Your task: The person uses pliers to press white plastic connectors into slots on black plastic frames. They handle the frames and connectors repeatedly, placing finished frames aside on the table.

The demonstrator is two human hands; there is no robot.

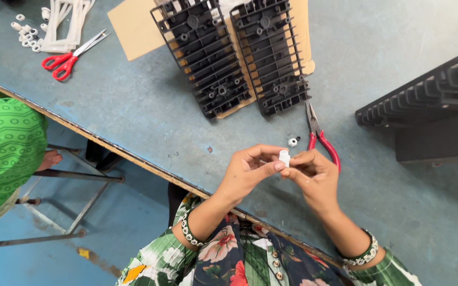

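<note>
White plastic fitting (284, 157), tiny cylinder thing, pinched between both hands right over the blue-grey worktable (133, 106), just below the red-handled pliers (320, 139). Going big to small from those pliers: worktable under everything, edge running diagonally down to the right. Stack of dark ribbed plastic blocks (430, 111) well off to the pliers' right. Two black gridded plastic trays (234, 55) just above and left of the pliers, lying side by side on a sheet of brown cardboard (133, 29). Someone in green patterned cloth (6, 153) far to the pliers' left, past the table edge. Left hand (247, 172) just below-left of the pliers, thumb and fingertips closed on the fitting. Right hand (314, 177) directly under the pliers' handles, fingers also clamped on the same fitting, so both grips shut around it. Red-handled scissors (70, 55) way up-left of the pliers, beside some white plastic frames (67, 24) and a scatter of small white rings (27, 34). One more small white nut (292, 142) sitting on the table touching-close to the pliers' left side.
</note>
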